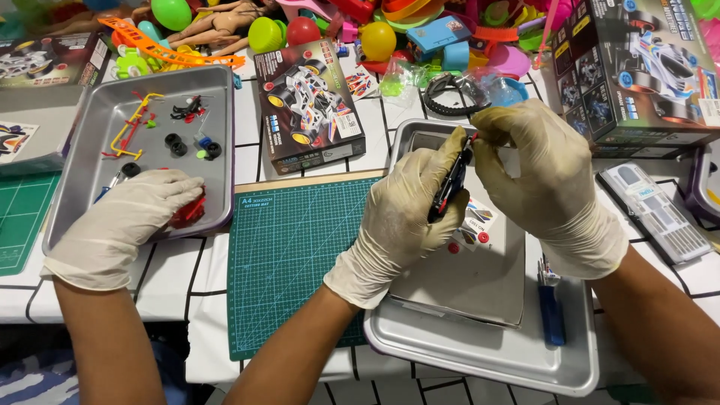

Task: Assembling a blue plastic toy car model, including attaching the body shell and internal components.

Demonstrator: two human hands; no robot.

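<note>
I hold the black chassis (450, 184) over the near-right tray (480, 352), left hand (401, 214) gripping it, right hand (540, 176) pinching its top. Assembly looks partial: wheels (177, 144) and sprues lie loose in the far-left tray (217, 97), where a co-worker's hand (124, 225) rests.

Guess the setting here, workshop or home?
Likely a hobby table for building toy model cars. A green cutting mat lies in the middle, a metal tray holds small loose parts, and a toy car kit box stands among heaped plastic toys.
</note>
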